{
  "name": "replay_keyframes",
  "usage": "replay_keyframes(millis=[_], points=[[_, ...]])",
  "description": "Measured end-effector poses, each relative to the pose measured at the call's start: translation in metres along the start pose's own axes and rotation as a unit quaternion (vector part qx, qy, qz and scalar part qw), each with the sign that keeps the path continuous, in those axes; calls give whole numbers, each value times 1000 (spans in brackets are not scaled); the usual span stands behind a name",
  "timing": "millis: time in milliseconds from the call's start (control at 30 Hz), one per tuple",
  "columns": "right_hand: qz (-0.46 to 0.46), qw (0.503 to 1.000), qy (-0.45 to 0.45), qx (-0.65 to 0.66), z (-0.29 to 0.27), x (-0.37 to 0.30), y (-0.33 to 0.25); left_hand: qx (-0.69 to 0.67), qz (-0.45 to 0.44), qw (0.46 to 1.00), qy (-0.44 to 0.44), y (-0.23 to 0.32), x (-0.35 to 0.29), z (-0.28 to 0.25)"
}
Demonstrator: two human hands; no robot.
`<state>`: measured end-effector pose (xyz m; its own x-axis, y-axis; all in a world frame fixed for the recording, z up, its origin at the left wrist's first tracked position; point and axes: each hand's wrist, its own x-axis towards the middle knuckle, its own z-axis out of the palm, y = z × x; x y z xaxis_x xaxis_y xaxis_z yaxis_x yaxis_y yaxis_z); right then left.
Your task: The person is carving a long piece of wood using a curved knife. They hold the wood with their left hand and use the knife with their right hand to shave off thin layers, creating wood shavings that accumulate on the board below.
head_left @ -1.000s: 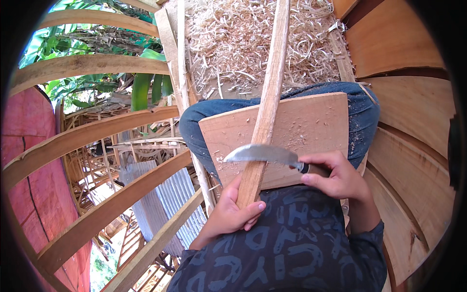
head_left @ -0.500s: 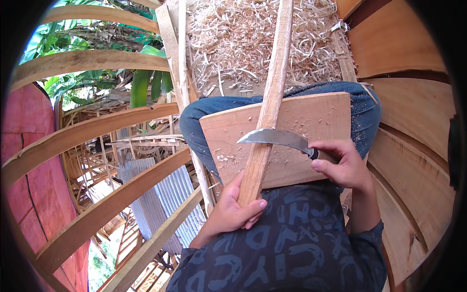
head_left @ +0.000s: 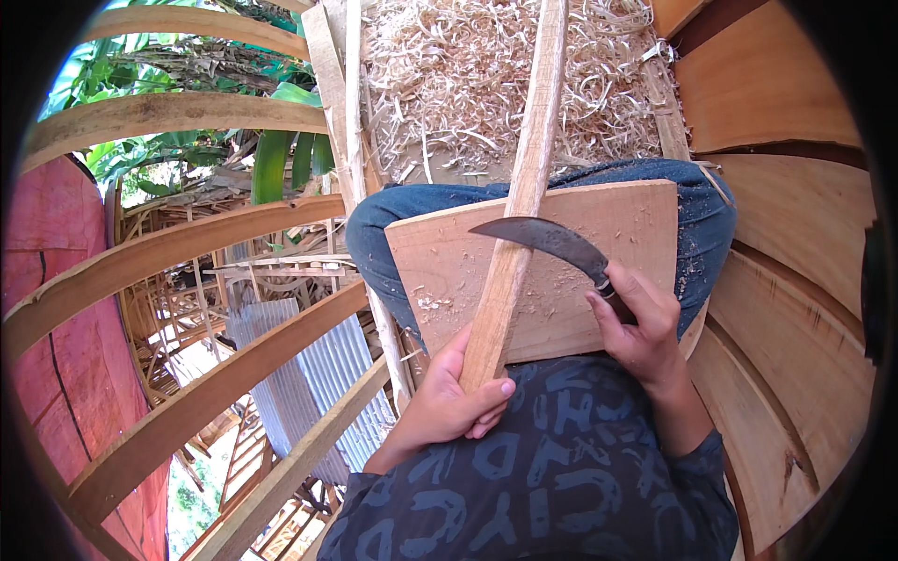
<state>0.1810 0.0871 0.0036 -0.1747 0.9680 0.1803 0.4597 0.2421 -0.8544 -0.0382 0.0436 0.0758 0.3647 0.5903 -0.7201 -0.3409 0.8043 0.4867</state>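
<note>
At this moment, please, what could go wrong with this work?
The curved knife in the right hand lies across the wooden strip; if it slipped toward the strip's near end, it might cut the left hand gripping there. The strip might also twist on the board, since only the left hand grips it.

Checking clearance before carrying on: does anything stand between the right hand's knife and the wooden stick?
Nothing visible does. The right hand holds the curved knife, its blade across the stick; whether it touches is unclear. The left hand grips the stick's near end, apart from the blade.
</note>
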Motion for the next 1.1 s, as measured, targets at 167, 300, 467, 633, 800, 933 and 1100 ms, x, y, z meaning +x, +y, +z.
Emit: replay_keyframes(millis=[167, 300, 467, 633, 800, 933, 1100], points=[[115, 973, -105, 171, -19, 7, -10, 16, 2, 1000, -1, -1, -1, -1], [143, 943, -138, 266, -14, 11, 7, 23, 8, 1000, 0, -2, 0, 1], [191, 957, -89, 201, -28, 15, -3, 40, -3, 999, 19, -1, -7, 4], [149, 952, -196, 182, -17, 16, 8, 77, 6, 996, 31, -4, 1, 4], [11, 942, -256, 217, -14, 9, -14, 48, 2, 999, 23, -5, -5, 2], [324, 911, -6, 256, -24, 38, 39, 36, 14, 999, -7, -4, -3, 0], [53, 962, -162, 215, -16, 10, -3, 61, -6, 998, 3, -3, -6, 5]])
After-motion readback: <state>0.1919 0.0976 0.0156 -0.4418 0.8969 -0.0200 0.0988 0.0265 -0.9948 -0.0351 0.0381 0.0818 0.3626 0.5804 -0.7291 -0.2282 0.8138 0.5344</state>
